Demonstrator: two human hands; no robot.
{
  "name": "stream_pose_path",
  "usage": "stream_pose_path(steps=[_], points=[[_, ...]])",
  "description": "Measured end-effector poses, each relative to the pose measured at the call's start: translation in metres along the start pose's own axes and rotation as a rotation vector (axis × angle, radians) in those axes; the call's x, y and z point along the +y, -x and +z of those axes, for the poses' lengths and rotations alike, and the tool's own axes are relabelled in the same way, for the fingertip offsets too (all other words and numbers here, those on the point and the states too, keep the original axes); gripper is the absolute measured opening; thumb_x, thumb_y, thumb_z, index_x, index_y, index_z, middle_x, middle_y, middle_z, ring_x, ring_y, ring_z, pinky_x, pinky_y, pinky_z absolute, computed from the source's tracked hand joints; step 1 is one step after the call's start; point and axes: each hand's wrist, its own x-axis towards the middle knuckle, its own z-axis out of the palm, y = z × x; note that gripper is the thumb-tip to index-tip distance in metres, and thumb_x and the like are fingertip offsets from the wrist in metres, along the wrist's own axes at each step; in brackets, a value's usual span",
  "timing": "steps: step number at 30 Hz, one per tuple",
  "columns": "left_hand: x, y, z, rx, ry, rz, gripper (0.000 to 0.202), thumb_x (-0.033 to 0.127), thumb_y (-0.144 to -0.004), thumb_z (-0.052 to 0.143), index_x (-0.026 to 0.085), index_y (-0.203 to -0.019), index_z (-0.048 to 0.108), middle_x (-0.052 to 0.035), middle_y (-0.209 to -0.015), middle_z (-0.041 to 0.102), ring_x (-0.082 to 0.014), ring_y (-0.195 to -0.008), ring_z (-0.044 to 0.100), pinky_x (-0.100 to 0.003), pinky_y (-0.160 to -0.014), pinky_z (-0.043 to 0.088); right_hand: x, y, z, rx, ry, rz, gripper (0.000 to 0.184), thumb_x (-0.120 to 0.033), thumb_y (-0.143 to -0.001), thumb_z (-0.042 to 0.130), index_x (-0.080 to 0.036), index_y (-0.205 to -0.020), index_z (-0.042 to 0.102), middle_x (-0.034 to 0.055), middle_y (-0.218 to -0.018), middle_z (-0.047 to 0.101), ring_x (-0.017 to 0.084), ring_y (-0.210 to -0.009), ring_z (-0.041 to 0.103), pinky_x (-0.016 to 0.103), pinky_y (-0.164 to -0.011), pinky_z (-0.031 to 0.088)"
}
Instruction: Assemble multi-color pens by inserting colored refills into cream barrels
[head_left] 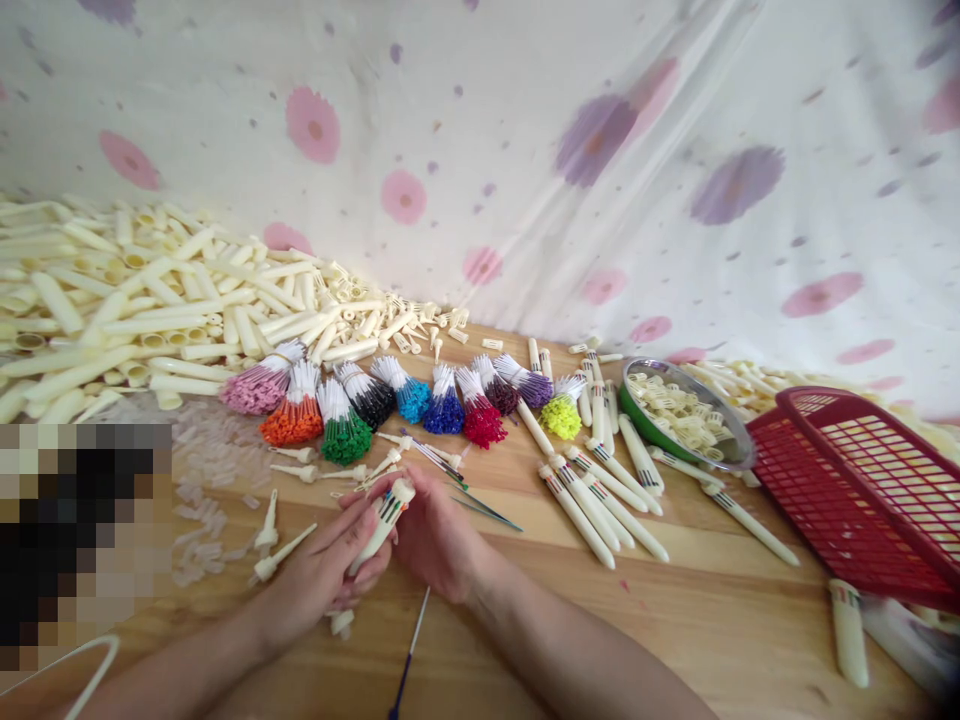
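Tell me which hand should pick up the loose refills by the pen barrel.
Right, probably. The right hand lies beside the loose refills, while the left hand wraps the pen barrel from the other side.

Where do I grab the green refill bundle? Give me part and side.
Likely the white stems just above its green ends, pinched from above, near side: the orange bundle and black bundle crowd its flanks, and the stems bunch narrowest there.

Bare desk (675,620) lies open right of the hands (375,550) — refill bundles (390,400) ahead, finished pens (600,500) and red basket (862,490) block rightward.
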Motion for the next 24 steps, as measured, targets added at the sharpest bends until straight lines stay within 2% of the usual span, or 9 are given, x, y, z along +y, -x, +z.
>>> stream_pose_path(steps=[2, 4, 8, 10, 15, 19, 24], points=[[0.001, 0.0, -0.001, -0.008, 0.015, 0.041, 0.049, 0.068, -0.071, 0.056, 0.019, -0.079, 0.051, 0.0098, -0.046, 0.04, -0.0018, -0.034, 0.018, -0.013, -0.031, 0.016, 0.002, 0.0, 0.001, -0.046, 0.015, -0.012, 0.058, -0.072, -0.071, 0.051, -0.016, -0.086, 0.062, 0.009, -0.092, 0.069, 0.023, -0.086, 0.063, 0.037, -0.081, 0.045], [0.002, 0.0, -0.001, -0.022, 0.018, 0.075, 0.048, 0.066, -0.076, 0.05, 0.018, -0.071, 0.05, 0.0076, -0.049, 0.044, -0.0021, -0.034, 0.021, -0.013, -0.03, 0.018, 0.004, 0.001, 0.003, -0.067, 0.045, -0.038, 0.066, -0.076, -0.066, 0.054, -0.015, -0.092, 0.064, 0.0094, -0.091, 0.069, 0.024, -0.088, 0.063, 0.039, -0.082, 0.045], [0.002, -0.002, -0.002, -0.042, 0.063, 0.055, 0.048, 0.063, -0.079, 0.049, 0.017, -0.067, 0.049, 0.007, -0.049, 0.041, -0.0029, -0.036, 0.022, -0.012, -0.031, 0.021, 0.007, 0.001, 0.006, 0.024, 0.07, -0.107, 0.052, -0.061, -0.062, 0.071, -0.016, -0.087, 0.064, 0.0059, -0.075, 0.069, 0.025, -0.085, 0.065, 0.039, -0.082, 0.046], [0.001, -0.002, -0.001, -0.041, 0.096, 0.054, 0.047, 0.062, -0.079, 0.05, 0.017, -0.066, 0.049, 0.0077, -0.048, 0.039, -0.0031, -0.036, 0.021, -0.012, -0.03, 0.02, 0.008, 0.002, 0.006, 0.065, 0.05, -0.144, 0.045, -0.053, -0.061, 0.075, -0.017, -0.085, 0.063, 0.0057, -0.079, 0.07, 0.024, -0.085, 0.065, 0.038, -0.082, 0.047], [0.003, -0.002, 0.0, -0.079, 0.131, 0.006, 0.05, 0.064, -0.078, 0.05, 0.017, -0.062, 0.047, 0.0094, -0.043, 0.033, -0.0026, -0.034, 0.015, -0.012, -0.028, 0.017, 0.009, 0.002, 0.002, 0.002, -0.025, -0.068, 0.046, -0.046, -0.058, 0.08, -0.018, -0.089, 0.062, 0.0061, -0.092, 0.07, 0.022, -0.089, 0.064, 0.037, -0.083, 0.047], [0.004, -0.003, 0.001, -0.078, 0.183, 0.007, 0.05, 0.064, -0.077, 0.052, 0.017, -0.06, 0.045, 0.0098, -0.043, 0.032, -0.0018, -0.034, 0.012, -0.012, -0.029, 0.014, 0.013, 0.001, 0.0, 0.045, -0.04, -0.082, 0.044, -0.036, -0.056, 0.083, -0.018, -0.09, 0.063, 0.0026, -0.085, 0.07, 0.019, -0.082, 0.065, 0.033, -0.082, 0.047], [0.001, -0.003, 0.001, -0.07, 0.213, -0.008, 0.05, 0.063, -0.073, 0.058, 0.017, -0.06, 0.043, 0.01, -0.044, 0.034, -0.0007, -0.034, 0.01, -0.012, -0.028, 0.01, 0.014, 0.0, 0.0, 0.057, -0.036, -0.078, 0.042, -0.033, -0.055, 0.084, -0.017, -0.088, 0.064, 0.0011, -0.079, 0.069, 0.017, -0.077, 0.064, 0.03, -0.079, 0.047]])
